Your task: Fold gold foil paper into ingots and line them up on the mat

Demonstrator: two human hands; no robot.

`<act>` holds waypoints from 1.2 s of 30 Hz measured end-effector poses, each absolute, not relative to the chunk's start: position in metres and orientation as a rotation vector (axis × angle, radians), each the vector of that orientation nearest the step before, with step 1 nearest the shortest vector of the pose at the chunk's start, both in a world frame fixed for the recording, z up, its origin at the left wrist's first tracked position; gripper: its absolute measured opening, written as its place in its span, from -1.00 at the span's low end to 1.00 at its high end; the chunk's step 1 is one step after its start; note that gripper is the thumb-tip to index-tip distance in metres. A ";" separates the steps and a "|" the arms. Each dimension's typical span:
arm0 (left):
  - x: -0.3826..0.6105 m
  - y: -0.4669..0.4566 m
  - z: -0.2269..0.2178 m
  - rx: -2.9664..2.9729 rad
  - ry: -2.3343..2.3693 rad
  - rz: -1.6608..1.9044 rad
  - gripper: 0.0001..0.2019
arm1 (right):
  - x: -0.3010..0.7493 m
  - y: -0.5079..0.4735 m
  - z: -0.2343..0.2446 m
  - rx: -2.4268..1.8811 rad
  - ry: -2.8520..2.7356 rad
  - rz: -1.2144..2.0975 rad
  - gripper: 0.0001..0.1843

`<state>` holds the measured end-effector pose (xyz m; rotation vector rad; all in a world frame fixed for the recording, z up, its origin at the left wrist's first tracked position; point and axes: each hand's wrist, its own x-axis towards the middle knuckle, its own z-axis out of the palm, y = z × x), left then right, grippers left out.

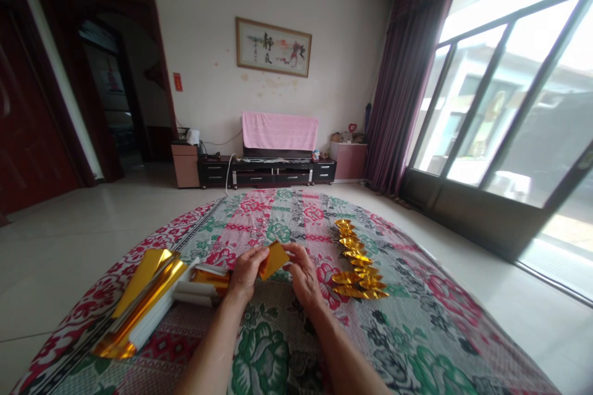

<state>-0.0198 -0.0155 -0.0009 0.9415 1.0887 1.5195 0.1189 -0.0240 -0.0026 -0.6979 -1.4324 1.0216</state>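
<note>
As both hands grip gold sheet, foil stacks lie L, shaped pcs R.

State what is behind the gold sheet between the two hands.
Behind the gold sheet, between the left hand and right hand, the flowered cloth shows past the sheet's edges; whatever is directly behind it is covered.

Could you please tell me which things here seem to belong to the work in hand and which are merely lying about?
Seemingly in use:
golden sheet in the left hand, right hand at its edge
golden sheets piled at left
shaped golden pieces at right

Merely around:
pink cloth
framed picture
purple curtain
</note>
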 end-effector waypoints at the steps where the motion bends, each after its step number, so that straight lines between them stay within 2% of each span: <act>1: -0.021 -0.015 -0.002 0.950 1.071 1.497 -0.75 | 0.118 -0.024 -0.004 -0.683 -1.458 1.013 -0.53; 4: -0.024 -0.013 -0.004 0.999 1.058 1.439 -0.75 | 0.117 -0.023 -0.008 -0.693 -1.531 0.917 -0.53; 11: -0.023 -0.010 -0.009 0.984 1.112 1.470 -0.73 | 0.119 -0.028 -0.001 -0.820 -1.676 0.645 -0.72; 18: -0.023 -0.013 -0.005 0.979 1.100 1.454 -0.74 | 0.117 -0.029 0.001 -0.858 -1.606 0.666 -0.64; 24: -0.020 -0.017 -0.001 1.007 1.058 1.392 -0.72 | 0.119 -0.031 0.003 -0.839 -1.643 0.618 -0.73; 29: -0.020 -0.018 0.003 0.909 1.118 1.446 -0.58 | 0.120 -0.026 0.000 -0.944 -1.537 0.483 -0.77; 36: -0.017 -0.022 0.002 0.975 1.052 1.440 -0.66 | 0.121 -0.022 -0.003 -1.020 -1.479 0.376 -0.76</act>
